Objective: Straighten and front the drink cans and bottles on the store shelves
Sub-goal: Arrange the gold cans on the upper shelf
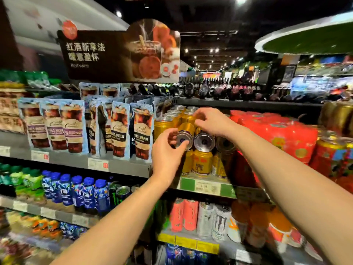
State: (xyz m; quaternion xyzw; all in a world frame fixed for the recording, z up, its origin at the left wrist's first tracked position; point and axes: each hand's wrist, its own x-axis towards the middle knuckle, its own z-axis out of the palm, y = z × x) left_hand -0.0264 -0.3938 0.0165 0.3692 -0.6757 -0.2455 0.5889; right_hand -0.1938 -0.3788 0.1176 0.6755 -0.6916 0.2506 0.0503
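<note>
Head view, left hand (168,150) fingers gripping one tipped gold can (184,137), right hand (211,122) pinching another (partly hidden).

- Two forearms enter from the bottom edge, both bare from the frame edge to the wrist; no sleeve or cuff shows.
- Left hand (168,150): bare, no glove, no ring or watch visible on the side facing the camera.
- Right hand (212,121): bare, no glove, wrist likewise unadorned.
- Fingernails short where they show; finer detail lost to blur.
- No clothing, strap or other body part in view.
</note>
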